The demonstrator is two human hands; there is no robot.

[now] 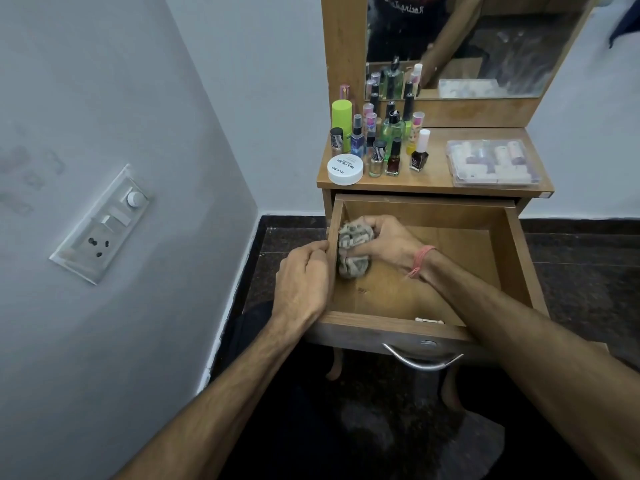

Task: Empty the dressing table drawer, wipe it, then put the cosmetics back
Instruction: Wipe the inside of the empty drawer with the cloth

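Observation:
The wooden drawer (450, 258) of the dressing table is pulled out, and its floor is bare. Inside it, my right hand (388, 244) grips a crumpled patterned cloth (351, 252) against the drawer's left inner wall. My left hand (304, 275) grips the top edge of the drawer's left side wall. On the table top (436, 157) stand several cosmetics: a white round jar (345, 169), nail polish bottles (393, 157), a green bottle (393, 128) and a lime cylinder (341, 114). A clear plastic box (493, 163) of small items lies at the right.
A mirror (478, 43) rises behind the table top. A curved metal handle (420, 362) sticks out of the drawer front. The grey wall on the left carries a switch plate (102, 225). The floor is dark stone, with a dark mat (398, 427) under me.

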